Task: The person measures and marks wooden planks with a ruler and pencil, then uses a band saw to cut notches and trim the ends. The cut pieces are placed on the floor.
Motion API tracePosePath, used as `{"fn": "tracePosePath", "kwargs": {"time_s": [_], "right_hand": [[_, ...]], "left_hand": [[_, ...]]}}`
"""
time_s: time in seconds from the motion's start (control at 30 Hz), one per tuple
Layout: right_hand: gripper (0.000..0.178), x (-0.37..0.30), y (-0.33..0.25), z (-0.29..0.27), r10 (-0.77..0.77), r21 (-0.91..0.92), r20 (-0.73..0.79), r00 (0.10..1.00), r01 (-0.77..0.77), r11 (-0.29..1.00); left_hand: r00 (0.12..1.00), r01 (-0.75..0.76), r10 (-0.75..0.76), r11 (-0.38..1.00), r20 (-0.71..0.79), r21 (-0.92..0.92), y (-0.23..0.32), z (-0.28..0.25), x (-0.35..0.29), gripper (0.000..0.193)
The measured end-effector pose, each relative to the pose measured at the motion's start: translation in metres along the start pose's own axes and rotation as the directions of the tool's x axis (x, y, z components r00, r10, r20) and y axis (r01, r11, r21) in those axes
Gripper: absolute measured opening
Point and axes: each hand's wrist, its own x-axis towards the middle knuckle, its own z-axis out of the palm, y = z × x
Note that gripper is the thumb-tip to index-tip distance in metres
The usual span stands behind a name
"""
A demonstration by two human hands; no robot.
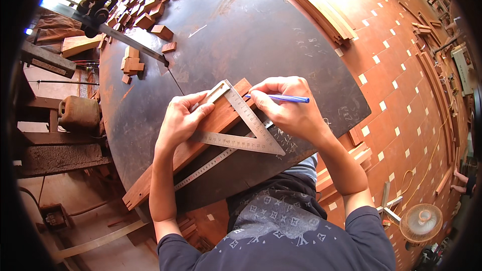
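Note:
A long reddish-brown wooden bar (pixel 223 118) lies aslant on the dark tabletop, its slotted end toward the lower left. On top of it rests a metal triangle square (pixel 245 144) with graduated edges. My left hand (pixel 182 118) grips the thick stock of this square and presses it to the bar. Between the fingers of my right hand (pixel 290 110) is a blue pen (pixel 295 99); its tip is at the square's edge, near the bar's upper end. Beside the bar, partly beneath the square, runs a graduated measuring strip (pixel 203 168).
Small wood blocks (pixel 145 20) lie heaped at the table's far left, near a saw-like machine arm (pixel 128 42). A dark metal-looking tabletop (pixel 241 35) carries chalk marks. Wooden planks (pixel 321 12) line its right side. On the tiled floor stands a fan (pixel 422 222); a plastic canister (pixel 79 114) is at left.

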Motion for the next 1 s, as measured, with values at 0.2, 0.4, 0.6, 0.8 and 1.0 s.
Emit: {"fn": "tracePosePath", "kwargs": {"time_s": [0.2,0.4,0.6,0.8,1.0], "right_hand": [[0.021,0.002,0.002,0.004,-0.066,-0.082,-0.02,0.998,0.064,0.995],[0.023,0.006,0.008,0.009,-0.205,-0.147,-0.086,0.975,0.192,0.97],[0.021,0.003,-0.001,0.002,-0.111,-0.167,-0.01,0.994,0.108,0.98],[0.021,0.006,0.006,0.007,-0.165,-0.174,-0.06,0.984,0.152,0.973],[0.02,0.005,0.004,0.008,-0.15,-0.189,-0.041,0.988,0.139,0.972]], "left_hand": [[1.0,-0.001,0.001,1.0,-0.012,0.003,-0.001,0.001,0.0,0.043],[0.999,-0.035,0.035,0.999,-0.035,0.02,-0.001,0.002,0.004,0.042],[0.998,-0.035,0.036,0.999,-0.046,0.036,-0.006,0.003,0.006,0.043],[0.998,-0.04,0.041,0.998,-0.039,0.039,0.0,0.002,0.006,0.043],[0.997,-0.053,0.054,0.998,-0.053,0.018,-0.006,0.004,0.005,0.043]]}}
